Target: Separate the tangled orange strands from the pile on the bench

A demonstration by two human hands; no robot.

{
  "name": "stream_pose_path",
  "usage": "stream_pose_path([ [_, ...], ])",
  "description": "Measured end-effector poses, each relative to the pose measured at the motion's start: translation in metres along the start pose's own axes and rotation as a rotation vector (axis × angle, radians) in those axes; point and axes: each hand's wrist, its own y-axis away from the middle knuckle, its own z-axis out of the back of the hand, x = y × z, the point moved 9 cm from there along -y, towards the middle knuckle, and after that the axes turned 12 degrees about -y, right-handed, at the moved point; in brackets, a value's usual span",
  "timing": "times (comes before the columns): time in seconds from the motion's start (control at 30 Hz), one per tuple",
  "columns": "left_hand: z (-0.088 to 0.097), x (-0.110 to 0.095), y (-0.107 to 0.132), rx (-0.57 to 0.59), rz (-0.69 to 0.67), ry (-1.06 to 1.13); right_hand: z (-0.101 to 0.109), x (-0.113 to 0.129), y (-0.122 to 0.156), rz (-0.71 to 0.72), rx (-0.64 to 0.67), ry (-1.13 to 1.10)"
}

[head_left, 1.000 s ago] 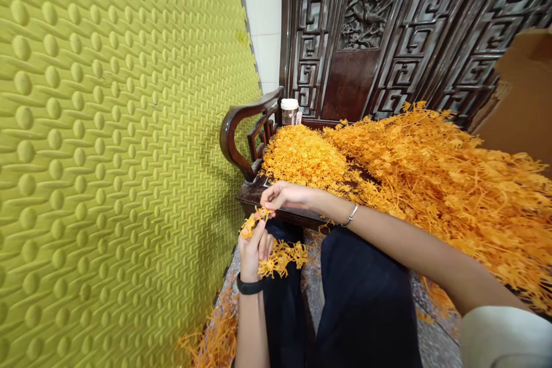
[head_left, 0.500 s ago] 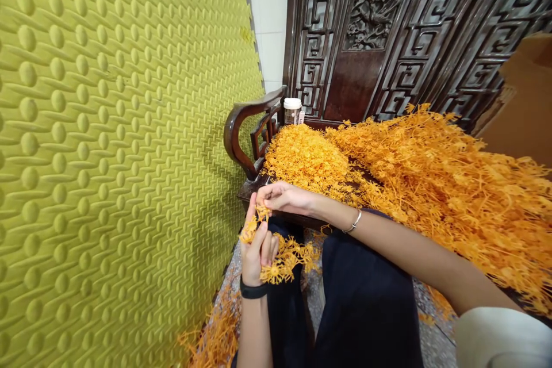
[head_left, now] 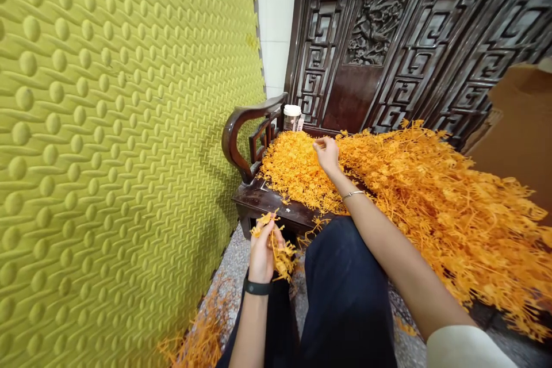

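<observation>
— Pinching what?
— Orange sprigs (head_left: 284,260), in the left hand (head_left: 261,256). Over the loose orange pile (head_left: 288,167) on the table (head_left: 255,198) with the right hand (head_left: 326,155), loosely curled; cannot tell whether gripping anything.
— Doing which step?
— Probably adding bits to the pile, beside the bigger heap (head_left: 435,190).
— Calling for?
— Likely, a clean release.

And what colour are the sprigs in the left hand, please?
The sprigs in the left hand are yellow-orange; the head view shows it best.

Orange sprigs (head_left: 284,260) look plastic, the bench (head_left: 351,96) glossy wood.
</observation>
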Motion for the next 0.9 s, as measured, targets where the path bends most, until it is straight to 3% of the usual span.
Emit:
stream_pose_path([
  [0.1,0.01,0.005,-0.004,-0.088,0.007,-0.071,-0.005,-0.01,-0.002,0.04,0.017,0.154],
  [0.23,0.014,0.001,-0.006,-0.126,-0.035,-0.086,-0.009,0.008,0.003,0.099,0.066,0.115],
  [0.3,0.015,-0.001,-0.006,-0.129,-0.048,-0.091,-0.025,0.023,0.015,0.07,0.249,-0.025],
  [0.43,0.019,-0.008,-0.006,-0.129,-0.066,-0.112,-0.068,0.066,0.067,0.015,0.766,-0.201],
  [0.57,0.021,-0.012,-0.006,-0.092,-0.065,-0.196,-0.088,0.108,0.12,0.127,1.045,-0.204],
  [0.67,0.022,-0.01,-0.007,-0.057,-0.04,-0.254,-0.1,0.123,0.16,0.186,1.278,-0.213],
  [0.8,0.025,-0.008,-0.01,-0.04,-0.068,-0.279,-0.112,0.125,0.199,0.275,1.463,-0.113],
  [0.9,0.027,-0.005,-0.011,-0.044,-0.057,-0.3,-0.118,0.123,0.203,0.314,1.422,-0.046],
])
